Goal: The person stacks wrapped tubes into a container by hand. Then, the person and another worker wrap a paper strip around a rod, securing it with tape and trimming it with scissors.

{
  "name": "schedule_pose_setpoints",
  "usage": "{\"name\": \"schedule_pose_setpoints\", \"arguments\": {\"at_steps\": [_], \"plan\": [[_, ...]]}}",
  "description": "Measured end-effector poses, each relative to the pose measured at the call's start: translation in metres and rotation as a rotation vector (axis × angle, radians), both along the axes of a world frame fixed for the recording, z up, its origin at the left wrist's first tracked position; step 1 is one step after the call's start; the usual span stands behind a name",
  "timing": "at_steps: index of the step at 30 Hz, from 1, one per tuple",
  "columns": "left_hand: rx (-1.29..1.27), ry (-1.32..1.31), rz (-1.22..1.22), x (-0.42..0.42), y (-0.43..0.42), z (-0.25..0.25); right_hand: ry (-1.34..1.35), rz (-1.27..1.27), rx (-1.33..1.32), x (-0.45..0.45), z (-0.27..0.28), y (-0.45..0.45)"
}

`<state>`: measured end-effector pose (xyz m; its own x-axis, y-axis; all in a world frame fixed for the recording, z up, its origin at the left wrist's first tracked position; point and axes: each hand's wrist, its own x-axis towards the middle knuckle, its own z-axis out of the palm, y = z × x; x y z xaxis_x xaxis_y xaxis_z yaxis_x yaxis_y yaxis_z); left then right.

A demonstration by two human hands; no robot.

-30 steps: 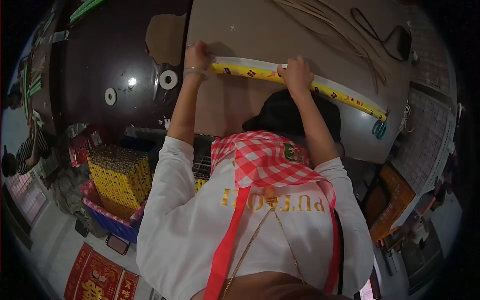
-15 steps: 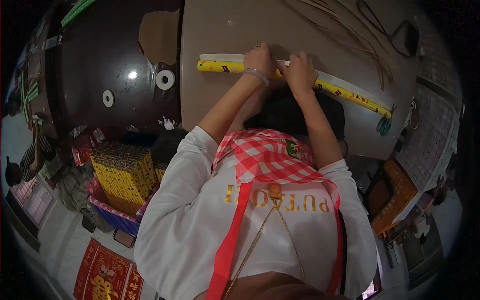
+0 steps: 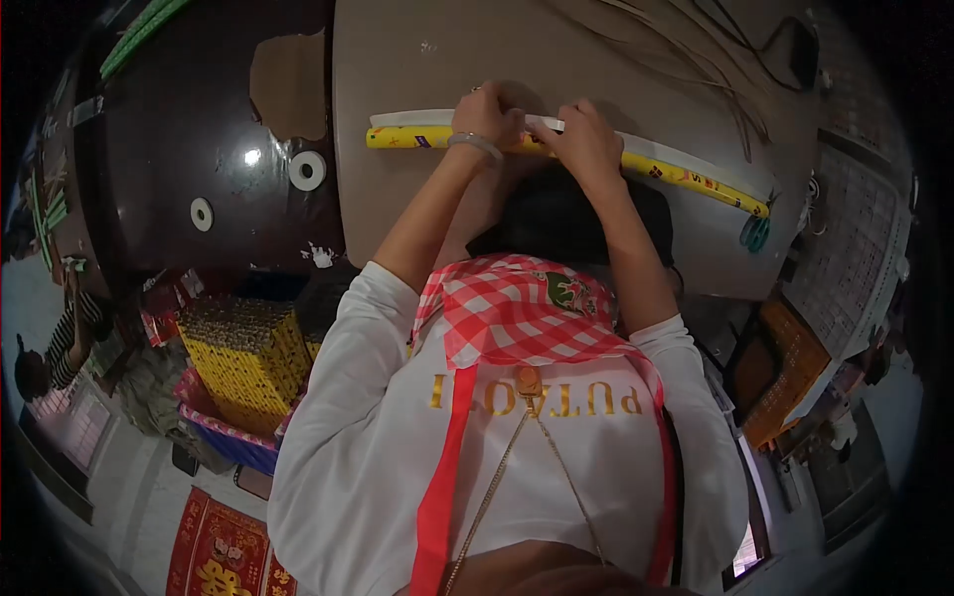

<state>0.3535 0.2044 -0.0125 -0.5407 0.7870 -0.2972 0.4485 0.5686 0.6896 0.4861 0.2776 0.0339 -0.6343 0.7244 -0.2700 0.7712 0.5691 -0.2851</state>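
A long yellow printed paper roll (image 3: 686,177) with a white edge strip along its far side lies across the grey-brown table. My left hand (image 3: 487,114), with a bracelet at the wrist, is closed on the roll left of its middle, fingers curled over the white edge. Just beside it, my right hand (image 3: 581,139) pinches the same edge, thumb pointing toward the left hand. A short stretch of white edge shows between them. Teal-handled scissors (image 3: 755,233) lie at the roll's right end. My fingers partly hide the paper's middle.
On the dark table at left lie two white tape rolls (image 3: 307,171) (image 3: 202,214) and a brown cardboard piece (image 3: 288,86). Thin brown strips (image 3: 686,60) and a dark cable stretch across the far right. A basket (image 3: 234,444) holds stacked yellow pieces. Another person (image 3: 70,343) is at far left.
The whole view has shifted slightly, so table and roll appear further left. My right hand has turned a little, its thumb now reaching toward the left hand along the edge.
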Motion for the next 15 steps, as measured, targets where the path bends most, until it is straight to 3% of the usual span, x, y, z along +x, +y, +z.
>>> {"name": "schedule_pose_setpoints", "arguments": {"at_steps": [15], "plan": [[-0.048, -0.008, -0.128, -0.007, -0.001, 0.005, 0.205, -0.05, -0.222, 0.11, 0.013, 0.059]]}}
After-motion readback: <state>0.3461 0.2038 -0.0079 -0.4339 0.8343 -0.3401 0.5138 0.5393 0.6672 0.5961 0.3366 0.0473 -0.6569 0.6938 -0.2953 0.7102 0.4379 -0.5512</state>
